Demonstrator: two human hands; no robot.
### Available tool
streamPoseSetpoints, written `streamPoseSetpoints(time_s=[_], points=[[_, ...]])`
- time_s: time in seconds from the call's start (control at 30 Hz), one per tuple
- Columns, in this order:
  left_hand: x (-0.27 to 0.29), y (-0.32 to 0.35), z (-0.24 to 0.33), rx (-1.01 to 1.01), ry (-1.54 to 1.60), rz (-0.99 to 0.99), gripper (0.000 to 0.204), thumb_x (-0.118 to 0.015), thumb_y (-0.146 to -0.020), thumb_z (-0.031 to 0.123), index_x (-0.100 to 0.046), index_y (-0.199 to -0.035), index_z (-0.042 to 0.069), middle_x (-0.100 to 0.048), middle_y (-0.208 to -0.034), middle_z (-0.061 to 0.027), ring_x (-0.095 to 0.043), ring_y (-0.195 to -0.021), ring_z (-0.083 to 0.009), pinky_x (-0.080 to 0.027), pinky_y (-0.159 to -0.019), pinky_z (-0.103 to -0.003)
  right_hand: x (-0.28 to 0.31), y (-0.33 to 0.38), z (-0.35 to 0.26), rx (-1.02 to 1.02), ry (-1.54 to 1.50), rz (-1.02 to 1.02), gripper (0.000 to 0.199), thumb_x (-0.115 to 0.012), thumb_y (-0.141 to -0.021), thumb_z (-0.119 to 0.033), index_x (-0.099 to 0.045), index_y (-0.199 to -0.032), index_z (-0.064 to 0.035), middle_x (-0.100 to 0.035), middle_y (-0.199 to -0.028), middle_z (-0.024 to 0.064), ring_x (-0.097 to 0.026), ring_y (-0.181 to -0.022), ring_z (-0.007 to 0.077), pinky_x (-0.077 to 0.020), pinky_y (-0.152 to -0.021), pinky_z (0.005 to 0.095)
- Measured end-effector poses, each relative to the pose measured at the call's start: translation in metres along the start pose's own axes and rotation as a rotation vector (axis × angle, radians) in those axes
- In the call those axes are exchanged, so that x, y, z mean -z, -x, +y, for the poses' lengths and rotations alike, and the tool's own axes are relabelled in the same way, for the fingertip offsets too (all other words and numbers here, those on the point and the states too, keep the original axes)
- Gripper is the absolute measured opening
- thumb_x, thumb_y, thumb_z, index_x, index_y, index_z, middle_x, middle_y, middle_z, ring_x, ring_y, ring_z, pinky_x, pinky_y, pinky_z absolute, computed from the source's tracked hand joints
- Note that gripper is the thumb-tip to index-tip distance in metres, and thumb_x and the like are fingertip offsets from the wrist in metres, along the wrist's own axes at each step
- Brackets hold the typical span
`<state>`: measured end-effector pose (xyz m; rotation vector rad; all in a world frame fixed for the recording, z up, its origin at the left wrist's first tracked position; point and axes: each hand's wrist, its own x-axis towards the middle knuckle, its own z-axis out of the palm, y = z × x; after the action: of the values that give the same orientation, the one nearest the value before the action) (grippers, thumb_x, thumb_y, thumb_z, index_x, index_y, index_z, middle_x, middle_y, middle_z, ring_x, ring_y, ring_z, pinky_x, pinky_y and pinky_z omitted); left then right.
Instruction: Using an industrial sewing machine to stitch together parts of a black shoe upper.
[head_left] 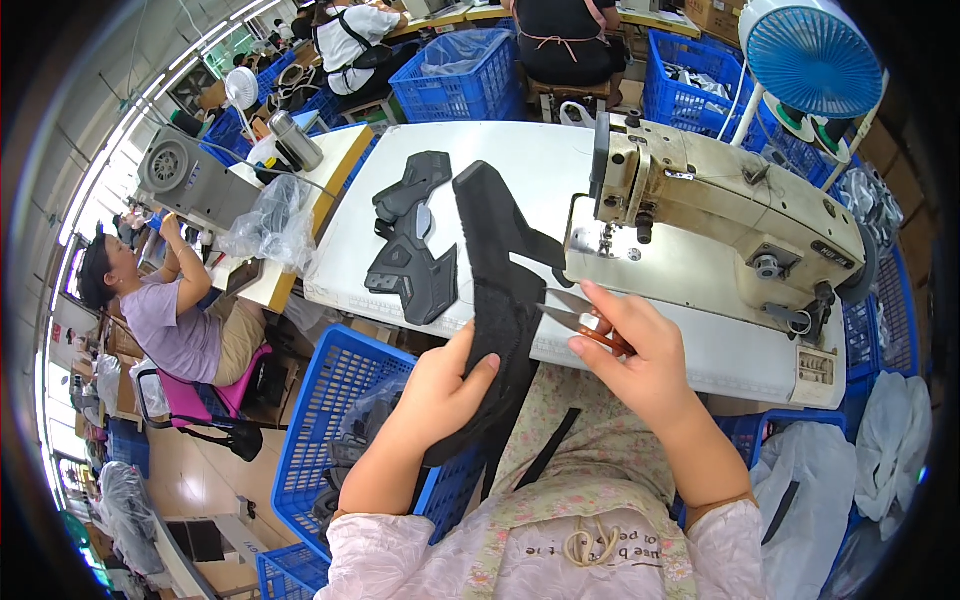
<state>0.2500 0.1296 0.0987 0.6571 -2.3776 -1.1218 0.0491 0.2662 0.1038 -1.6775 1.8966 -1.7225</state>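
My left hand (440, 390) grips a long black padded fabric piece (490, 235), perhaps a shoe upper, with the thumb on top. The piece slants from my lap up over the table's front edge, and a side flap reaches toward the sewing machine (730, 200). In my right hand (645, 355) is a pair of small scissors (568, 308) with orange-brown handles, their tips beside the black piece's right edge. Whether the blades touch it I cannot tell. More black cut pieces (412, 275) lie on the white table (345, 240) to the left.
A blue basket (300, 470) with black pieces and plastic stands below left. Another blue basket (740, 435) and plastic bags (810, 480) are at lower right. A blue fan (810, 60) stands beyond the machine. A co-worker (180, 310) sits at the left, others farther back.
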Motion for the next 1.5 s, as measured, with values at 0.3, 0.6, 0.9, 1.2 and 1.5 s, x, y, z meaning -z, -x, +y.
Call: streamPoseSetpoints(time_s=[0.3, 0.6, 0.9, 1.2, 1.5], points=[[-0.029, 0.001, 0.017, -0.152, -0.5, 0.139, 0.06, -0.059, -0.088, 0.01, -0.041, -0.141, -0.009, -0.058, -0.055, -0.0111, -0.059, -0.047, -0.0282, -0.048, -0.048, -0.038, 0.004, -0.018, -0.043, 0.324, 0.558, -0.137, 0.041, -0.073, -0.079, -0.013, -0.068, -0.12, -0.0107, -0.045, -0.067, 0.001, -0.053, -0.057, 0.0159, -0.0415, -0.048, 0.0313], [-0.039, 0.006, 0.019, -0.129, -0.577, 0.131, 0.062, -0.061, -0.084, 0.011, -0.042, -0.141, -0.008, -0.059, -0.056, -0.0086, -0.059, -0.046, -0.0244, -0.048, -0.046, -0.037, -0.003, -0.018, -0.041, 0.4, 0.668, -0.142, 0.042, -0.073, -0.077, -0.011, -0.069, -0.119, -0.0102, -0.044, -0.066, 0.0011, -0.051, -0.055, 0.0154, -0.0397, -0.046, 0.0307], [0.066, 0.067, -0.022, 0.257, -0.451, 0.572, 0.038, -0.058, -0.092, 0.013, -0.057, -0.129, 0.002, -0.066, -0.089, -0.0242, -0.066, -0.081, -0.0392, -0.05, -0.071, -0.04, -0.009, -0.005, -0.015, 0.34, 0.285, -0.033, 0.051, -0.08, -0.071, -0.002, -0.069, -0.12, -0.0076, -0.061, -0.072, 0.005, -0.055, -0.054, 0.0161, -0.0431, -0.049, 0.0289], [0.02, 0.265, -0.137, 0.654, -1.268, -0.102, 0.063, -0.06, -0.077, 0.008, -0.05, -0.138, 0.002, -0.048, -0.146, -0.01, -0.062, -0.097, -0.0285, -0.053, -0.074, -0.039, -0.032, 0.006, 0.018, 0.219, 0.147, -0.171, 0.047, -0.08, -0.073, -0.003, -0.069, -0.119, -0.0061, -0.061, -0.071, 0.0065, -0.057, -0.054, 0.0156, -0.0441, -0.05, 0.0277], [0.015, 0.193, -0.107, 0.92, -0.902, -0.402, 0.036, -0.067, -0.085, 0.03, -0.067, -0.104, 0.0, -0.069, -0.106, -0.0144, -0.065, -0.091, -0.0304, -0.051, -0.071, -0.044, -0.034, 0.015, 0.023, 0.049, 0.092, -0.315, 0.04, -0.073, -0.08, -0.006, -0.067, -0.119, -0.0065, -0.066, -0.08, 0.0098, -0.066, -0.064, 0.0203, -0.0506, -0.056, 0.0311]])
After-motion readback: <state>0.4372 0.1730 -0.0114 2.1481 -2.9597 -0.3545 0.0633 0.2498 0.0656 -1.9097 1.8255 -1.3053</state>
